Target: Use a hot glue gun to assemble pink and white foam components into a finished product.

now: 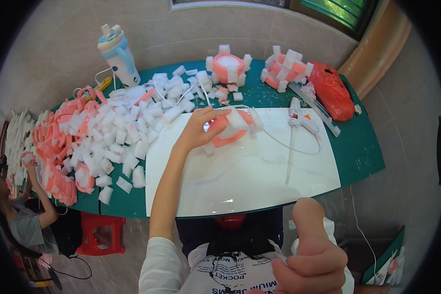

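Over the white board (259, 191), my left hand (203, 128) grips a pink foam ring (225, 139) with white foam blocks on it. Thumb and fingers close around its left side, beside a white foam block (237, 120) on top. My right hand (311, 259) is raised near my chest, close to the camera, with its fingers curled in. Whatever those fingers may hold is hidden. To the right of the ring lies a white glue gun (299, 117), its cable looping over the board; a clear glue stick (290, 157) points toward me.
Loose white foam blocks (117, 125) and pink rings (54, 134) pile up at left. Behind stand a bottle (120, 56) and two block-studded rings (228, 68) (286, 68). A red plastic bag (330, 90) lies far right. Another person (29, 215) works at far left near a red stool (100, 232).
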`<state>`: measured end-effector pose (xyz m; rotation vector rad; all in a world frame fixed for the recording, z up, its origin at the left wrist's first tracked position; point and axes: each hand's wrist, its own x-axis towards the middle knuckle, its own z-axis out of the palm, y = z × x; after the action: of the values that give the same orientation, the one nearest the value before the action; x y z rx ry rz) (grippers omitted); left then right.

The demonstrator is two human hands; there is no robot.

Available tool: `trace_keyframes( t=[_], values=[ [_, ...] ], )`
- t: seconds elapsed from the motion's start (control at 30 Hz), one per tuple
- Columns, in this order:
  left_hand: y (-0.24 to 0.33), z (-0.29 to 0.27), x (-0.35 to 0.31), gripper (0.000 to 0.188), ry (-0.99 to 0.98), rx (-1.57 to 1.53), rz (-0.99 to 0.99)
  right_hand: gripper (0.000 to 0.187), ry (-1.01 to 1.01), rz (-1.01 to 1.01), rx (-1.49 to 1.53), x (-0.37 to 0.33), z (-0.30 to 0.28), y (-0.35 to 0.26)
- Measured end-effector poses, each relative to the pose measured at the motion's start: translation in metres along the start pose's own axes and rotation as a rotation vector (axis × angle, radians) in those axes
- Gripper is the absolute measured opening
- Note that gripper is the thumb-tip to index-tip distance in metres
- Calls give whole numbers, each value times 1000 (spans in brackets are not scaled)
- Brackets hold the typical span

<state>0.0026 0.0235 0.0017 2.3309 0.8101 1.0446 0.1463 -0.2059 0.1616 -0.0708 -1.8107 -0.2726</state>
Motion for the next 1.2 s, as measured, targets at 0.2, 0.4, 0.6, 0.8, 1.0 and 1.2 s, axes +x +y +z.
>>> trace_keyframes(
  t=[0.2,0.4,0.6,0.8,1.0,1.2],
  values=[
    [0,0,-4,37,18,22,14,24,-93,-143,-15,4,-3,11],
    [1,0,0,38,26,18,64,19,29,-97,33,-1,-1,14],
    [1,-2,-1,38,45,30,90,20,-54,-10,41,1,7,3],
    [0,0,-1,38,66,31,136,19,57,-39,51,-4,5,13],
    [4,-1,0,38,-5,-18,4,20,-196,-15,-25,2,-1,16],
    [-2,2,0,38,15,-5,15,16,-426,273,24,-21,10,27]
  ],
)
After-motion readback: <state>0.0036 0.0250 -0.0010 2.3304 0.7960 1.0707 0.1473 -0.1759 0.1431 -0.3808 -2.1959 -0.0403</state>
